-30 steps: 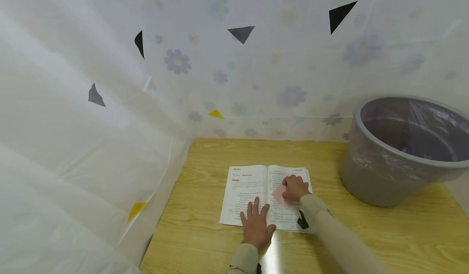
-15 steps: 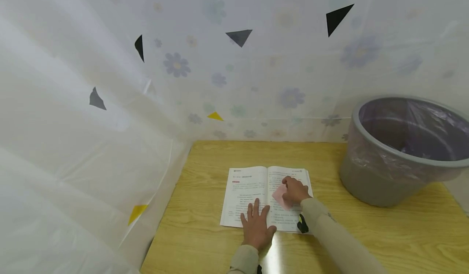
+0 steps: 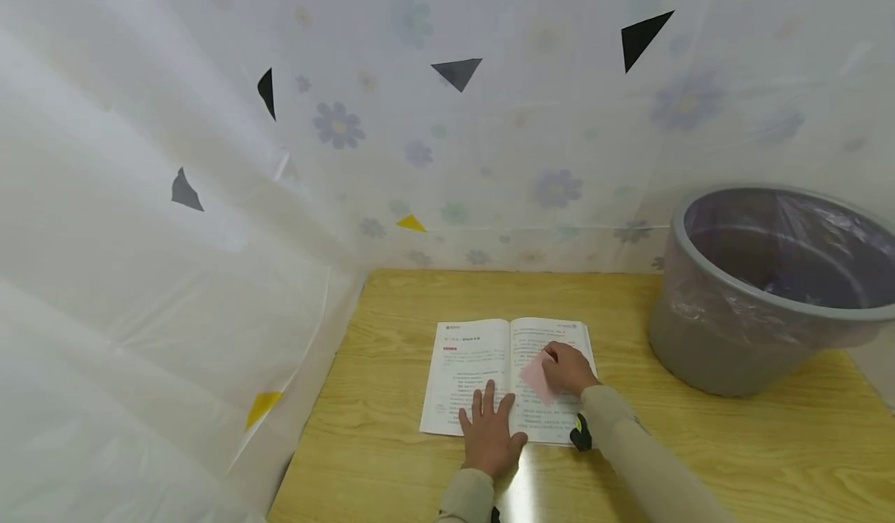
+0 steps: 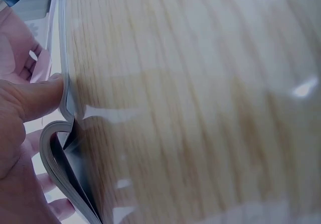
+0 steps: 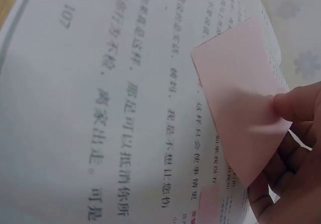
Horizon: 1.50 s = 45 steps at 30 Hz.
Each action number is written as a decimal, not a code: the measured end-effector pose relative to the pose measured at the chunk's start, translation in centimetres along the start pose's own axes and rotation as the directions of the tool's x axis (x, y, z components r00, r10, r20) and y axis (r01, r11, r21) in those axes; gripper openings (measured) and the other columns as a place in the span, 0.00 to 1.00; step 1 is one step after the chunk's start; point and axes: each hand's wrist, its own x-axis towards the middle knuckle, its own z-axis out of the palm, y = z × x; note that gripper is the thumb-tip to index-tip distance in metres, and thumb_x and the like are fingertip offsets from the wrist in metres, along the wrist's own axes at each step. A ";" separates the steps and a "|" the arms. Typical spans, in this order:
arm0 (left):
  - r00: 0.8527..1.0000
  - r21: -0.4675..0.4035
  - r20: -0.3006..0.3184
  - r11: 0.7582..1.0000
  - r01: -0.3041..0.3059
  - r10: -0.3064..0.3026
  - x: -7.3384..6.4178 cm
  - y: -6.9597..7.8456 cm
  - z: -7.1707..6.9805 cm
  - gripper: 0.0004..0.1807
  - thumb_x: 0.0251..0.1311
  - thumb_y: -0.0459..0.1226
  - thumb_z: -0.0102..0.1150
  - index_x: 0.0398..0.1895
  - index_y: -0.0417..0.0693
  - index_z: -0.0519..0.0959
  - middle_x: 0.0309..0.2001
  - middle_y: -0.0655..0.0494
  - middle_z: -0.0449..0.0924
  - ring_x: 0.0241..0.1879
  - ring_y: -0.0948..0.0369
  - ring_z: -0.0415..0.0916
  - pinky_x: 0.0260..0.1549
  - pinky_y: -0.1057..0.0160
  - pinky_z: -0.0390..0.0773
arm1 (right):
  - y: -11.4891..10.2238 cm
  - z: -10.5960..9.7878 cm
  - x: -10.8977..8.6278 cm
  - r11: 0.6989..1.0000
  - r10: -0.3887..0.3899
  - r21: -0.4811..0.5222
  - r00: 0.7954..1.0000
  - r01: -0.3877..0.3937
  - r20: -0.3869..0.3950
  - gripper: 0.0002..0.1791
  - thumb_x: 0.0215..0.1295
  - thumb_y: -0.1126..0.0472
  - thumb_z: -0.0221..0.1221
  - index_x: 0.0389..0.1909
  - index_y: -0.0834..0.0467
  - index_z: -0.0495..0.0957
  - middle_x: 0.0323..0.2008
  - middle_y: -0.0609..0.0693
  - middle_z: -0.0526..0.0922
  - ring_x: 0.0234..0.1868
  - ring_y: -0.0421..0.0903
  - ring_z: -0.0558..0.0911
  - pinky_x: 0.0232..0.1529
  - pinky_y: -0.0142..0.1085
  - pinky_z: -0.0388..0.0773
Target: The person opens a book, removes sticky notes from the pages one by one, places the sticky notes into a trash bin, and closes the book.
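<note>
An open book (image 3: pixel 464 344) with printed pages lies on the wooden table. My left hand (image 3: pixel 487 435) rests spread on its lower middle, across the left page and the fold. In the left wrist view, the thumb of this left hand (image 4: pixel 20 118) touches the book's edge (image 4: pixel 64 48). Over the right page, my right hand (image 3: pixel 569 366) pinches a pink square of paper (image 3: pixel 537 375) by one side. Close up in the right wrist view, the pink paper (image 5: pixel 241 93) tilts off the page between thumb and fingers; a smaller pink patch (image 5: pixel 209 204) shows on the page below.
A large grey bin (image 3: pixel 727 344) lined with a clear bag stands on the table (image 3: pixel 377 399) to the right of the book. Plastic sheeting with flowers (image 3: pixel 489 173) hangs behind and at the left, with black, grey and yellow triangles stuck on it.
My right hand has shifted slightly right and turned, and the pink paper now shows more beside its fingers. My left hand stays in place on the book.
</note>
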 end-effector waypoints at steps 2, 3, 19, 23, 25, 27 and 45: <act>1.000 -0.004 -0.001 1.000 0.001 -0.001 0.0 0.0 0.1 0.35 0.57 0.52 0.65 0.69 0.62 0.69 0.78 0.50 0.54 0.76 0.43 0.53 0.68 0.29 0.56 | 0.2 -0.1 -0.1 1.000 -0.019 0.005 1.000 0.019 -0.021 0.13 0.70 0.60 0.52 0.48 0.60 0.80 0.44 0.55 0.84 0.42 0.49 0.79 0.47 0.49 0.77; 1.000 -0.003 -0.004 1.000 0.000 0.000 0.0 0.0 0.1 0.35 0.56 0.52 0.65 0.69 0.62 0.69 0.78 0.50 0.54 0.76 0.43 0.53 0.68 0.29 0.56 | 0.2 -0.1 -0.2 1.000 -0.030 0.007 0.999 0.030 -0.032 0.13 0.70 0.59 0.52 0.47 0.60 0.81 0.44 0.55 0.84 0.42 0.49 0.79 0.47 0.49 0.77; 1.000 -0.003 -0.015 1.000 0.008 -0.008 0.2 -0.6 0.8 0.36 0.56 0.53 0.65 0.69 0.62 0.69 0.78 0.50 0.53 0.76 0.42 0.52 0.68 0.28 0.55 | -2.9 -3.4 -2.9 0.981 -0.157 0.080 0.971 0.174 -0.177 0.12 0.71 0.60 0.57 0.48 0.58 0.84 0.45 0.54 0.87 0.39 0.45 0.80 0.41 0.36 0.77; 0.999 -0.003 -0.043 1.000 0.008 -0.008 0.1 -0.9 0.9 0.36 0.55 0.53 0.66 0.68 0.61 0.70 0.78 0.49 0.54 0.76 0.42 0.52 0.67 0.28 0.56 | -5.4 -5.6 -4.5 0.958 -0.258 0.053 0.928 0.282 -0.270 0.10 0.68 0.61 0.61 0.47 0.57 0.85 0.44 0.53 0.88 0.36 0.43 0.79 0.37 0.32 0.77; 0.999 -0.009 -0.053 1.000 0.006 -0.006 0.1 -1.0 0.7 0.36 0.55 0.52 0.66 0.68 0.61 0.70 0.78 0.49 0.54 0.76 0.42 0.53 0.67 0.27 0.56 | -6.8 -7.1 -5.5 0.941 -0.307 0.033 0.893 0.336 -0.329 0.10 0.67 0.61 0.62 0.47 0.57 0.85 0.42 0.53 0.88 0.34 0.42 0.78 0.35 0.31 0.76; 0.998 -0.015 -0.058 1.000 0.002 -0.003 0.0 -1.0 0.6 0.36 0.54 0.52 0.67 0.68 0.60 0.71 0.77 0.48 0.55 0.76 0.41 0.53 0.67 0.27 0.56 | -8.0 -8.6 -6.4 0.927 -0.341 0.012 0.853 0.376 -0.396 0.11 0.67 0.62 0.62 0.48 0.57 0.85 0.40 0.53 0.87 0.33 0.42 0.78 0.34 0.30 0.76; 1.000 -0.005 -0.004 1.000 -0.005 0.004 0.2 -0.5 1.0 0.36 0.57 0.54 0.64 0.69 0.62 0.69 0.78 0.50 0.52 0.76 0.42 0.51 0.67 0.27 0.54 | -7.4 -24.1 -10.8 0.894 -0.108 0.059 0.341 0.444 -0.934 0.09 0.65 0.64 0.61 0.38 0.65 0.87 0.33 0.18 0.76 0.40 0.21 0.69 0.46 0.21 0.62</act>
